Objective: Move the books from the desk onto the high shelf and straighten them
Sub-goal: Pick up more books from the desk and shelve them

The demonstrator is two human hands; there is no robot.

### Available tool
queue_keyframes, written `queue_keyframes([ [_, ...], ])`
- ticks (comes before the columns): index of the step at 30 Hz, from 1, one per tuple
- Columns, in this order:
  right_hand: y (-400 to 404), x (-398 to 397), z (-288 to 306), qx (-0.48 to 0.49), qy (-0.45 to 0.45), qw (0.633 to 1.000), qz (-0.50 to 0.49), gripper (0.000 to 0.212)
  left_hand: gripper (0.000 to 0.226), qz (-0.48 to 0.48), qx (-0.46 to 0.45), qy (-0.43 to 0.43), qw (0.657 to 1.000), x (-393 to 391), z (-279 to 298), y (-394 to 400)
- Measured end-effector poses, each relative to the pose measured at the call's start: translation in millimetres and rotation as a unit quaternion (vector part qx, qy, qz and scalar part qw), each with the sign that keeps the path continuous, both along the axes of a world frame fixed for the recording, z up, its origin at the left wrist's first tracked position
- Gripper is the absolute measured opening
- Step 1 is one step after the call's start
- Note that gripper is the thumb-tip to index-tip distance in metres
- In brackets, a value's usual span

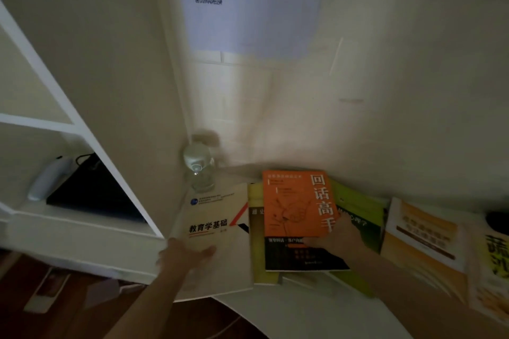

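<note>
Several books lie flat on the white desk (303, 311). A beige book (220, 217) is at the left, its near-left edge under my left hand (184, 256), whose fingers are spread across the cover. An orange-and-black book (294, 209) tops a pile over an olive book (257, 256) and a green book (360, 212). My right hand (336, 239) rests on the orange book's right side, fingers reaching over its cover. A yellow-and-white book (424, 239) lies further right.
A clear water bottle (199, 168) stands in the desk's back corner against the wall. A white shelf unit (82, 146) stands at the left, holding a black flat case (93, 195). Another yellow book (495, 261) sits at the far right edge.
</note>
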State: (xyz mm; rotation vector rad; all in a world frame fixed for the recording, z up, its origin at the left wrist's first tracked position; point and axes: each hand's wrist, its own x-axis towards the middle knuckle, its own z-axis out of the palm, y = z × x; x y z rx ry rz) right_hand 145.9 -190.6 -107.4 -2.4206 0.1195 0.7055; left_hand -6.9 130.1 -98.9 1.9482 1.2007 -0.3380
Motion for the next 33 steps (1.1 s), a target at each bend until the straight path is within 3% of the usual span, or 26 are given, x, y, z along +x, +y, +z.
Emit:
queue_keyframes([
  [3,4,-5,21,0.021,0.005,1.0,-0.006,0.124,0.037,0.048,-0.122,-0.085,0.988,-12,1,5],
  [6,14,-30,72,0.089,0.002,0.996,-0.006,0.038,0.036,0.076,-0.165,-0.137,0.974,-21,6,-4],
  [7,12,-33,79,0.121,0.014,0.992,-0.021,0.018,0.039,0.073,-0.143,-0.157,0.974,-22,12,-9],
  [8,7,-37,86,0.15,0.025,0.988,-0.039,0.012,0.04,0.063,-0.112,-0.179,0.975,-23,18,-13],
  [12,-16,-43,90,0.23,0.073,0.961,-0.137,0.016,0.033,-0.015,-0.035,-0.258,0.965,-25,65,-29],
  [17,-34,-57,93,0.33,0.167,0.91,-0.188,0.023,0.041,-0.011,-0.067,-0.364,0.929,-18,133,-61],
  [22,-42,-55,86,0.415,0.212,0.846,-0.258,0.071,0.036,0.008,-0.179,-0.381,0.907,14,122,-115],
  [25,-45,-54,85,0.423,0.217,0.848,-0.234,0.073,0.034,-0.017,-0.175,-0.331,0.927,35,81,-147],
  [30,-37,-54,77,0.372,0.163,0.892,-0.199,0.048,0.037,-0.06,0.041,-0.256,0.964,47,40,-162],
  [33,-29,-58,74,0.331,0.108,0.919,-0.188,0.03,0.043,-0.09,0.073,-0.211,0.971,42,41,-168],
])
